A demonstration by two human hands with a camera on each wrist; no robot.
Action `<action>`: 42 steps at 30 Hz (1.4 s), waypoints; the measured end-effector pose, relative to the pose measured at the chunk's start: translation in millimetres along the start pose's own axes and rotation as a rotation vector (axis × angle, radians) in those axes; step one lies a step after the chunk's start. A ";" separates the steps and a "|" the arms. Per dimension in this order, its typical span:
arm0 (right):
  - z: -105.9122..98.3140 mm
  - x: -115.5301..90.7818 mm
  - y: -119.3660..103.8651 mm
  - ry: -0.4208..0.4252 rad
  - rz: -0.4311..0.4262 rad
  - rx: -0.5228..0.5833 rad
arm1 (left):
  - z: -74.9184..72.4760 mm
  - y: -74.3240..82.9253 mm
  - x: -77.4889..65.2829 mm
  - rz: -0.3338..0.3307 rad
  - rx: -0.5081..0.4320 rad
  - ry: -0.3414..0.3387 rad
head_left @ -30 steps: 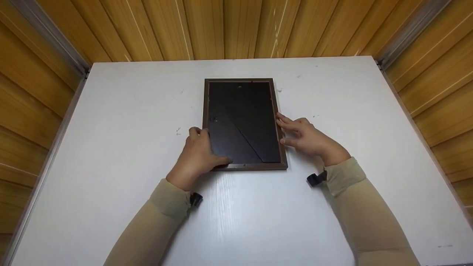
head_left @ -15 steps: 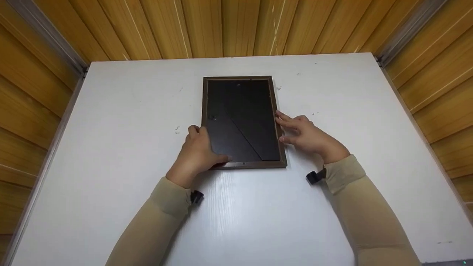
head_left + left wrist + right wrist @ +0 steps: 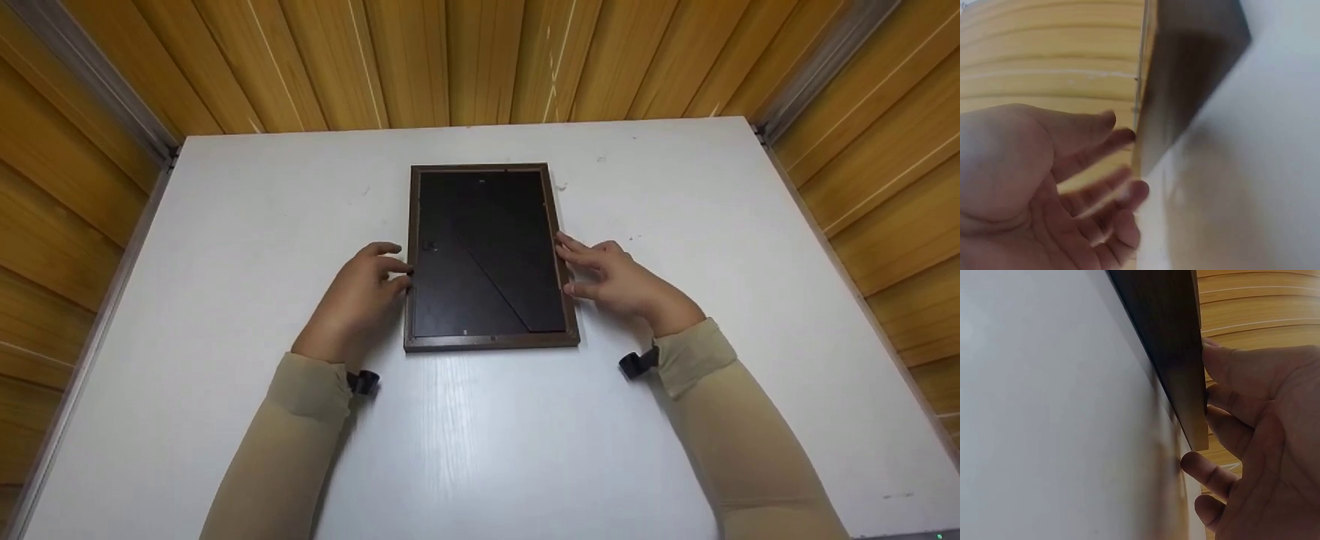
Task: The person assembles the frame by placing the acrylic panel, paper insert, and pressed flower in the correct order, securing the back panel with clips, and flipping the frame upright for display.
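A brown picture frame [image 3: 493, 341] lies face down on the white table, its black backing board [image 3: 499, 240] upward. A diagonal line on the board marks the folded stand flap. My left hand [image 3: 360, 289] is beside the frame's left edge, fingertips right at the rim, fingers loosely bent. In the left wrist view that hand [image 3: 1067, 180] shows nothing in its grasp. On the other side, my right hand [image 3: 626, 285] rests its thumb and fingertips against the frame's right edge. The right wrist view shows the fingers of that hand [image 3: 1264, 433] along the dark frame side [image 3: 1171, 337].
The white table [image 3: 240, 225] extends around the frame on all sides. Wood-look panels [image 3: 480, 67] stand behind and along both sides, with grey metal posts [image 3: 97, 67] at the corners.
My left hand has let go of the frame's lower left corner and moved left to its side edge, uncovering that corner. The right hand stays at the right edge.
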State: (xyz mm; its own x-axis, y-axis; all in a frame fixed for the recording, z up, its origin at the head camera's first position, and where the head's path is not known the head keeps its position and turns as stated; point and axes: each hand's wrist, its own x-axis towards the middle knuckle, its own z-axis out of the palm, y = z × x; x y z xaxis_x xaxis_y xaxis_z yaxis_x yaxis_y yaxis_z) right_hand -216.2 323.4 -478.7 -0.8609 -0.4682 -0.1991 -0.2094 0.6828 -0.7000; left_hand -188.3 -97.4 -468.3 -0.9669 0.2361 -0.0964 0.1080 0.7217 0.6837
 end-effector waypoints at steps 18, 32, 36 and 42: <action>0.7 0.5 0.2 0.005 0.017 -0.014 | 0.7 -3.9 5.8 0.022 0.017 0.063; 4.4 -1.1 -0.3 0.004 0.017 0.024 | -15.6 6.7 23.3 0.003 0.183 0.013; 2.4 -2.0 -1.6 0.001 0.006 0.018 | -17.4 18.5 28.3 0.007 0.269 -0.006; 0.4 -0.9 0.1 -0.001 -0.006 -0.012 | -15.4 40.8 34.7 0.017 0.441 0.002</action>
State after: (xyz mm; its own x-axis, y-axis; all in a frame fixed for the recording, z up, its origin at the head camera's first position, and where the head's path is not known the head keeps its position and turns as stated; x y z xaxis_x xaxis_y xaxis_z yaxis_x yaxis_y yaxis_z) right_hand -215.3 323.6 -478.9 -0.8593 -0.4725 -0.1957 -0.2200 0.6869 -0.6926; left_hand -221.0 -69.8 -432.6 -0.9646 0.2491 -0.0862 0.2115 0.9266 0.3109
